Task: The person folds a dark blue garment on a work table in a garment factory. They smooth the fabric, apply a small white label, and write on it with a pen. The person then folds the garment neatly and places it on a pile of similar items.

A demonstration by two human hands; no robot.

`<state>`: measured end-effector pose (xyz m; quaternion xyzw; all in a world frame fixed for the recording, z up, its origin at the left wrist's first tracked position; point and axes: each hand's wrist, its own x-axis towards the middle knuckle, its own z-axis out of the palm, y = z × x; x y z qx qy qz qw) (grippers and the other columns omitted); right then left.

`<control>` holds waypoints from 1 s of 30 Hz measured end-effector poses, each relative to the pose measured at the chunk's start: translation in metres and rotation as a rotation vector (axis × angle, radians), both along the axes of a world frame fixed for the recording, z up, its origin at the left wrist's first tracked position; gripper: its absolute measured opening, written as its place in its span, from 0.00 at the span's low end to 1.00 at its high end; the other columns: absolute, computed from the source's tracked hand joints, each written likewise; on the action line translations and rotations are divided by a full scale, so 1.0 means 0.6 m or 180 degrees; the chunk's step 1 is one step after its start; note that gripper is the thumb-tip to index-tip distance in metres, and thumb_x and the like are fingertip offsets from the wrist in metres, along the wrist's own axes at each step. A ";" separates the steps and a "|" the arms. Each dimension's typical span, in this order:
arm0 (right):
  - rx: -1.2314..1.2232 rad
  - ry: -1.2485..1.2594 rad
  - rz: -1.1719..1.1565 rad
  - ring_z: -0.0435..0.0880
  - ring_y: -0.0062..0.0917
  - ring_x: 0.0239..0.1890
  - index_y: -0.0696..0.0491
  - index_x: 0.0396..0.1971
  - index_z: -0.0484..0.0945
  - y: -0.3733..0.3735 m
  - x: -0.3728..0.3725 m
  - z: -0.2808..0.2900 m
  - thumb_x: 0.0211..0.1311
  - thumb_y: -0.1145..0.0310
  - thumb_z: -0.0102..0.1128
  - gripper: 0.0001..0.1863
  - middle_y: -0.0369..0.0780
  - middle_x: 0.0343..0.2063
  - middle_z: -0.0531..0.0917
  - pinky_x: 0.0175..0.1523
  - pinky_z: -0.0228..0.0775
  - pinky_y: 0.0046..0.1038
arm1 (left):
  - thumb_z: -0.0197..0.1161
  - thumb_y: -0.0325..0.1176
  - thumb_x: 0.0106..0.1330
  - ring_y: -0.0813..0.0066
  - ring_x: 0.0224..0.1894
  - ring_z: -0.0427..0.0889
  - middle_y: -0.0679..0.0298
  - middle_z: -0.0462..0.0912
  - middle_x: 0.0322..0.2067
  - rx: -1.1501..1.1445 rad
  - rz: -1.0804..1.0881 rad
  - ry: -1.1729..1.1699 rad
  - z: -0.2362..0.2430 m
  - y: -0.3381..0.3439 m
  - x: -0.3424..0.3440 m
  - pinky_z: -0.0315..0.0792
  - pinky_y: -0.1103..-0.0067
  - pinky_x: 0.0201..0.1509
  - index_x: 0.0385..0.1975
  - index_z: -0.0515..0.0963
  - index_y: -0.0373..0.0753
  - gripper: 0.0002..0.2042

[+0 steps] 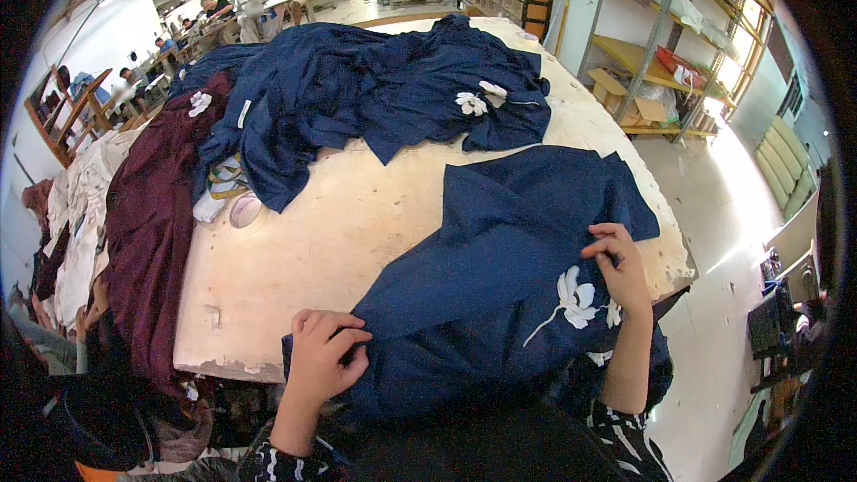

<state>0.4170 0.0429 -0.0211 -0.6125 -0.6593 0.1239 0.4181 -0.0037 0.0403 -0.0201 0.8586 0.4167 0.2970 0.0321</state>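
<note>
Left hand (326,361): at the surface's (268,277) near edge, by the left border of the near navy cloth (500,259); fingers (344,319) bent, cannot tell whether they pinch it.
Right hand (622,277): toward the near right corner, over the same cloth; fingers (611,230) curled, thumb close to them, cannot tell whether fabric is between.
Near navy cloth: spread across the near right corner and over the near edge.
White flower (576,297): on that cloth, just left of the right hand.
Maroon cloth (152,232): hanging over the left edge.
Tape roll (235,216): flat near the left edge.
Navy heap (357,80): rumpled along the far edge, white flowers (471,104) on its right part.
Shelves (634,58): beyond the right edge.
People (214,7): seated well beyond the far left corner.
</note>
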 end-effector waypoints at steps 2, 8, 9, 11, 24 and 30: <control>-0.0055 0.0829 -0.0240 0.75 0.21 0.39 0.58 0.35 0.74 -0.010 0.016 -0.018 0.50 0.84 0.53 0.11 0.38 0.39 0.75 0.43 0.68 0.23 | 0.64 0.30 0.40 0.66 0.39 0.73 0.66 0.77 0.35 -0.0105 -0.0012 -0.0034 0.016 -0.007 0.009 0.59 0.70 0.48 0.26 0.77 0.44 0.10; -0.0666 0.0627 -0.0976 0.77 0.23 0.35 0.60 0.39 0.73 0.000 -0.077 0.024 0.52 0.68 0.61 0.16 0.42 0.34 0.77 0.39 0.70 0.24 | 0.62 0.28 0.43 0.60 0.43 0.72 0.59 0.75 0.38 -0.0652 0.0740 -0.0043 -0.006 -0.024 0.053 0.61 0.67 0.49 0.35 0.74 0.40 0.16; -0.0628 0.0040 -0.0841 0.77 0.29 0.35 0.60 0.40 0.72 0.013 -0.077 0.010 0.51 0.65 0.62 0.19 0.45 0.35 0.76 0.40 0.71 0.27 | 0.60 0.25 0.43 0.57 0.44 0.71 0.57 0.73 0.39 -0.0913 0.0679 0.0105 -0.027 -0.010 0.047 0.64 0.67 0.48 0.37 0.72 0.40 0.17; -0.0544 -0.1111 -0.0568 0.78 0.39 0.35 0.60 0.41 0.72 0.054 -0.074 -0.043 0.48 0.58 0.65 0.25 0.49 0.38 0.74 0.41 0.71 0.34 | 0.59 0.21 0.43 0.54 0.44 0.70 0.55 0.72 0.38 -0.0733 0.0720 0.0040 -0.069 0.039 0.035 0.65 0.66 0.48 0.36 0.72 0.40 0.16; -0.0729 0.1592 0.0052 0.79 0.23 0.27 0.62 0.39 0.76 0.260 -0.064 -0.028 0.49 0.67 0.65 0.18 0.42 0.25 0.81 0.33 0.69 0.23 | 0.56 0.14 0.30 0.59 0.29 0.73 0.59 0.72 0.23 0.1561 0.0601 -0.0887 -0.040 0.249 -0.032 0.68 0.71 0.32 0.17 0.66 0.34 0.12; -0.0574 0.2641 0.0346 0.75 0.15 0.24 0.55 0.33 0.74 0.215 -0.048 0.028 0.51 0.77 0.61 0.09 0.33 0.25 0.79 0.29 0.66 0.17 | 0.58 0.17 0.30 0.65 0.25 0.70 0.63 0.72 0.20 0.1975 0.0529 -0.1134 -0.020 0.228 -0.027 0.62 0.75 0.28 0.11 0.68 0.37 0.08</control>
